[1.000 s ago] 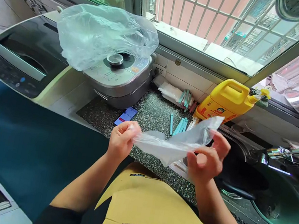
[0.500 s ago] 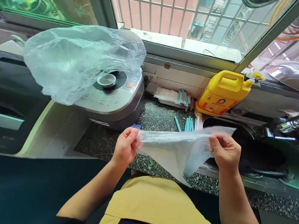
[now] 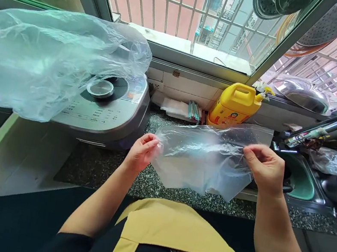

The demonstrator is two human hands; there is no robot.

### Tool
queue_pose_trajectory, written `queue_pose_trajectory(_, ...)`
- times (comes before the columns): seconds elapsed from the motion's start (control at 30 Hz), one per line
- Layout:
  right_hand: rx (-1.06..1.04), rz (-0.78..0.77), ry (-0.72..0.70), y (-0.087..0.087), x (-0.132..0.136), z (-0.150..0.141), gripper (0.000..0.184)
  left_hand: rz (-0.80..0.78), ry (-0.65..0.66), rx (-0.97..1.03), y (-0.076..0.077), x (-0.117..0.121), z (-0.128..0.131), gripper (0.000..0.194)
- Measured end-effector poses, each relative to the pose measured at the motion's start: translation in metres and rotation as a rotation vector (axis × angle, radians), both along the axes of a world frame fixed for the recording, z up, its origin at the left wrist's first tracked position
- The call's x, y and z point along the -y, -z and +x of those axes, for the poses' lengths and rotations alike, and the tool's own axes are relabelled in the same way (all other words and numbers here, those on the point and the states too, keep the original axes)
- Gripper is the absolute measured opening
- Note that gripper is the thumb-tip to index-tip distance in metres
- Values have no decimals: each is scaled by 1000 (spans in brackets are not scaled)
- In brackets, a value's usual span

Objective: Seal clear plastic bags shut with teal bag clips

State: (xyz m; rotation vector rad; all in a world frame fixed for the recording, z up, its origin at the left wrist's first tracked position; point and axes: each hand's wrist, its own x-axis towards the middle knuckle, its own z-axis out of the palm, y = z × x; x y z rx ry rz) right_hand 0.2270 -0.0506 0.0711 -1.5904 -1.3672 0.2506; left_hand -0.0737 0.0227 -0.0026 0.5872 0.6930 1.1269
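A clear plastic bag (image 3: 202, 158) is stretched sideways above the speckled counter, in front of my body. Its left edge is pinched between the thumb and fingers of my left hand (image 3: 141, 152). My right hand (image 3: 264, 166) pinches the bag near its right side, thumb on top. The bag looks flat and see-through, with creases and shine across its middle. Parts of the counter and the sink edge lie behind it.
To the left a rice cooker (image 3: 103, 106) stands with a large crumpled plastic bag (image 3: 46, 61) over it. A yellow jug (image 3: 235, 105) and flat packets (image 3: 175, 106) line the wall. The sink (image 3: 300, 179) is at right, below the faucet (image 3: 321, 127).
The bag has been spread wider and flatter, its upper edge now raised toward the wall. Both hands keep hold, a little farther apart. The view has turned toward the right.
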Motion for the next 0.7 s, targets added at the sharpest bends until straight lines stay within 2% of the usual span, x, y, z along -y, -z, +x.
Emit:
queue_pose_trajectory(0.1, 18, 20, -17, 1, -8, 15, 21, 3, -31, 123, -5, 0, 15, 39)
queue_pose_trajectory(0.2, 37, 34, -38, 1, -17, 26, 21, -90, 78, 139, -2, 1, 25, 62)
queue_pose_trajectory(0.23, 45, 37, -40, 2, -21, 28, 21, -119, 124, 111, 0, 1, 27, 65)
queue_pose_trajectory(0.3, 55, 55, -35, 3, -28, 30, 22, -132, 147, 38, 5, 2, 31, 53)
queue_pose_trajectory(0.37, 51, 77, -31, 5, -33, 29, 23, -102, 65, -33, 7, 2, 34, 37)
queue_pose_trajectory(0.43, 34, 85, -40, 7, -36, 26, 23, -36, -77, -91, 5, 2, 37, 33)
queue_pose_trajectory(0.53, 4, 102, -53, 8, -35, 22, 23, 94, -214, -132, 1, 0, 40, 32)
queue_pose_trajectory(0.63, 13, 173, -27, 7, -28, 20, 20, 166, -248, -127, 3, -4, 37, 35)
queue_pose_trajectory(0.7, 49, 231, 0, 3, -19, 19, 18, 257, -371, -206, 5, -7, 31, 39)
